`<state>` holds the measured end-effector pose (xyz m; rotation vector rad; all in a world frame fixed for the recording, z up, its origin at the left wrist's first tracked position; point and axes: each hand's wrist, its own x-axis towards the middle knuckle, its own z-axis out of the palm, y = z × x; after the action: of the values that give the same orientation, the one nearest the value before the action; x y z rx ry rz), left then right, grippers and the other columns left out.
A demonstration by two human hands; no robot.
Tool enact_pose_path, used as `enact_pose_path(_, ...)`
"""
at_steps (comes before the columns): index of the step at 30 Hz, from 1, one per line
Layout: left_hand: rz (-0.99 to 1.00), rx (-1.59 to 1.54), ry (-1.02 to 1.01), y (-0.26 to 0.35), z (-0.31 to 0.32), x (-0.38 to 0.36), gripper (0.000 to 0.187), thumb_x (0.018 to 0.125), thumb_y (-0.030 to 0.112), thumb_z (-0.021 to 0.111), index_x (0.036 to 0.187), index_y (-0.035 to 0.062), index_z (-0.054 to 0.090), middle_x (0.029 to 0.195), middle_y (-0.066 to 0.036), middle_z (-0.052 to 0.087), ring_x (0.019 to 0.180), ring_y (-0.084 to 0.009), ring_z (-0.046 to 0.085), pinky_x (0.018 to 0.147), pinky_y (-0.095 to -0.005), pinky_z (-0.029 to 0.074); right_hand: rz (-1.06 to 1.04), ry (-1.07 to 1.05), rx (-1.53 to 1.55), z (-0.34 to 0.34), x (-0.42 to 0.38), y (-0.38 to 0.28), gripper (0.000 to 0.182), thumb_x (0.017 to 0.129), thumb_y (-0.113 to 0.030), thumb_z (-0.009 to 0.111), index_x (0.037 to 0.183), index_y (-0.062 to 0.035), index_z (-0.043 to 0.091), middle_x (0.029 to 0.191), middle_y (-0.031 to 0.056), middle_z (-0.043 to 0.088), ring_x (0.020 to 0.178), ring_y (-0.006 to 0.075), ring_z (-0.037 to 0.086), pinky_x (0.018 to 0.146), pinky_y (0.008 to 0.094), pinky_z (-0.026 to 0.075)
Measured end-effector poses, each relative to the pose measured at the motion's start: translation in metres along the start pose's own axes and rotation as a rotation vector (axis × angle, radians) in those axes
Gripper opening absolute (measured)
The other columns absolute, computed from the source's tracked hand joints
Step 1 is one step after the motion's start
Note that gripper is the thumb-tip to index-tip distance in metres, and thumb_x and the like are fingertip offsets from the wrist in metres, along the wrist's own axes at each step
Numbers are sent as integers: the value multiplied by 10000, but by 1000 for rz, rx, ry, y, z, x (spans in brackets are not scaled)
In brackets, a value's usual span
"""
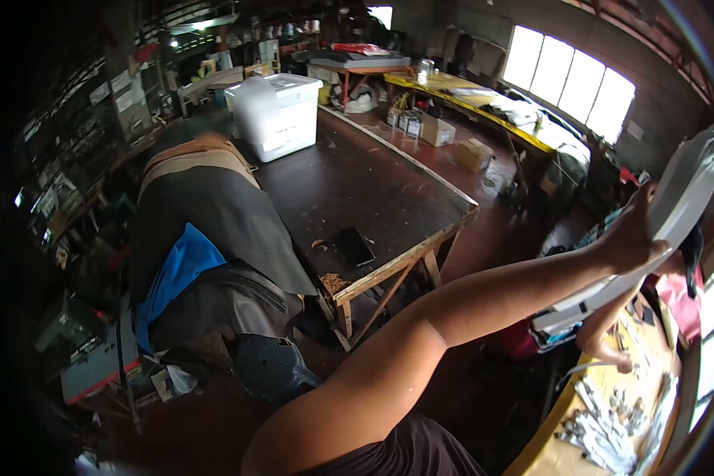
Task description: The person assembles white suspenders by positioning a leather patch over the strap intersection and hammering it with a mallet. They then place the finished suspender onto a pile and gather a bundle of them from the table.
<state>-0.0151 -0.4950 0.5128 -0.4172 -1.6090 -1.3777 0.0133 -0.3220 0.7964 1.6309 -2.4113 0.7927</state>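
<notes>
My left arm stretches across the view to the upper right. Its hand, my left hand [636,226], grips the near edge of a long, curved, pale casing [686,186]; I cannot make out what kind of thing it is. The fingers are partly hidden against it. A small dark slot shows near the casing's lower end. My right hand does not show. Below the casing, another person's hand [624,363] is over a yellow-topped table [559,432] with grey strips [603,432] on it.
A dark worktable [373,186] with a wooden edge carries a white lidded bin [297,119] and a dark flat rectangle [352,246]. Dark sheets [206,202] and a blue cloth [186,258] lie at left. Boxes [436,131] stand on the floor by a long yellow table [468,103].
</notes>
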Motion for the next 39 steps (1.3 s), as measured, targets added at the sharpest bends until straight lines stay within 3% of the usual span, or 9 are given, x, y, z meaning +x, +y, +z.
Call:
enact_pose_path(2, 98, 120, 31, -34, -14, -3, 832, 739, 140, 684, 1427, -1, 236, 1345, -281, 450, 1294, -381, 441, 1080, -417, 343, -101, 338, -202, 23, 15, 18, 243, 928, -176, 616, 1063, 11, 688, 909, 57, 659, 717, 110, 552, 581, 231, 406)
enact_pose_path(7, -24, 366, -34, -73, -61, -28, 853, 740, 161, 729, 1433, 9, 255, 1317, -261, 494, 1257, -384, 479, 1054, -424, 375, -200, 398, -7, 35, 49, 61, 238, 920, -153, 624, 1088, 4, 686, 914, 47, 665, 742, 99, 569, 589, 224, 409)
enact_pose_path(10, -80, 686, -122, -99, -94, -68, 1054, 712, 314, 809, 1496, 17, 171, 1467, -246, 333, 1366, -387, 331, 1129, -454, 277, -159, 456, 311, 49, 80, 85, 234, 909, -144, 636, 1085, 1, 690, 908, 34, 668, 753, 97, 577, 587, 223, 412)
enact_pose_path(13, -327, 298, -195, -123, -148, -118, 1345, 631, 706, 762, 1524, -1, 45, 1566, -234, 166, 1465, -331, 146, 1175, -443, 159, -205, 390, 255, 69, 105, 99, 230, 895, -143, 649, 1060, 10, 698, 896, 40, 675, 749, 89, 579, 571, 214, 401)
enact_pose_path(15, -423, 237, -229, -127, -174, -161, 1301, 683, 734, 687, 1531, 21, 5, 1575, -238, 138, 1471, -316, 141, 1184, -432, 121, -326, 348, 187, 96, 124, 102, 228, 884, -164, 657, 1025, 8, 707, 854, 47, 672, 686, 71, 547, 549, 209, 380)
enact_pose_path(19, -594, 196, -301, -157, -213, -238, 1138, 789, 692, 614, 1531, 24, 66, 1559, -233, 198, 1467, -313, 162, 1184, -455, 129, -809, 422, 215, 150, 226, 197, 363, 888, -321, 664, 1109, -33, 671, 751, 22, 649, 499, 45, 486, 467, 215, 369)
enact_pose_path(20, -703, 113, -299, -167, -224, -251, 1127, 795, 686, 617, 1531, 25, 78, 1560, -223, 209, 1468, -305, 165, 1184, -451, 124, -423, 261, 143, 160, 236, 181, 338, 906, -293, 647, 1104, -21, 674, 761, 15, 639, 517, 22, 465, 476, 202, 356)
enact_pose_path(28, -1150, 23, 421, -292, -282, -283, 500, 936, 384, 637, 1262, 16, 548, 1154, -60, 645, 1080, -146, 601, 898, -300, 464, -176, 177, 40, 192, 381, 243, 317, 912, -303, 651, 1092, -42, 659, 805, -15, 618, 586, 7, 493, 537, 197, 398)
enact_pose_path(39, -922, 36, 742, -470, -408, -130, 267, 964, 246, 606, 1120, 30, 585, 962, -44, 658, 851, -115, 622, 762, -270, 496, -142, 354, -139, 258, 561, 291, 284, 864, -178, 658, 1065, 17, 703, 777, 57, 663, 534, 85, 444, 476, 234, 343)
